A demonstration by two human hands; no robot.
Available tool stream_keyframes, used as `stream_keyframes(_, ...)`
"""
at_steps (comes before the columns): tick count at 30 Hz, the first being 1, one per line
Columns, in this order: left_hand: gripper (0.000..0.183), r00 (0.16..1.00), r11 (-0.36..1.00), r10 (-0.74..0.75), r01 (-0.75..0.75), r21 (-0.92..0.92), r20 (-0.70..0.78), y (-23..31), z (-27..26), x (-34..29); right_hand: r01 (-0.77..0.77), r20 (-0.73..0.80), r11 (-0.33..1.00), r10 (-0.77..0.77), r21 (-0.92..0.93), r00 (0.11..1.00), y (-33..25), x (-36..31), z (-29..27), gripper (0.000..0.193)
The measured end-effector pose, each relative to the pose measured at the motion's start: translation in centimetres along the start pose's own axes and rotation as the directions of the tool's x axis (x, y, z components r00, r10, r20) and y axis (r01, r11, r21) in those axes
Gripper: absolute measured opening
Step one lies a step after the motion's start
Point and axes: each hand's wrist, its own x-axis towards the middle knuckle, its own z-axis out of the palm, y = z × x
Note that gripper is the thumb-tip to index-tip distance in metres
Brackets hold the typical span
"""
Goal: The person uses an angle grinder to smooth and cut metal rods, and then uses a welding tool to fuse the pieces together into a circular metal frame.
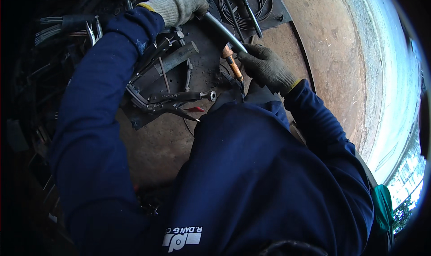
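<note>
Both my hands wear knitted work gloves. My left hand (179,5), in a pale glove, is closed at the far end of a grey metal tube (223,31); its fingertips are partly hidden. My right hand (268,68), in a darker glove, is closed round the near end of that tube, so the tube slants between the two. Just left of my right hand is a copper-coloured torch nozzle (232,64). Locking clamp pliers (179,97) lie below and left of the tube, near a grey metal bar (179,58).
A dark metal plate (279,14) at the top bears coiled wire (251,13) and a metal rod (251,17). Left of my left arm are a bundle of thin rods (49,27) and dim metal clutter. Brown ground (332,45) stretches to the right. A green cloth (382,206) hangs at lower right.
</note>
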Motion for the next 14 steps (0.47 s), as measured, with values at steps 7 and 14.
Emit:
stream_keyframes(7,0.020,0.998,1.000,-0.020,0.020,-0.004,0.054,0.0,-0.1,0.1,-0.014,-0.022,0.992,0.016,0.122,1.000,2.1,0.7,1.6,0.048)
stream_keyframes(14,0.022,1.000,1.000,0.012,-0.012,0.023,0.023,-0.4,0.5,0.2,-0.025,-0.039,0.976,0.035,0.215,0.999,1.0,-0.3,3.5,0.050)
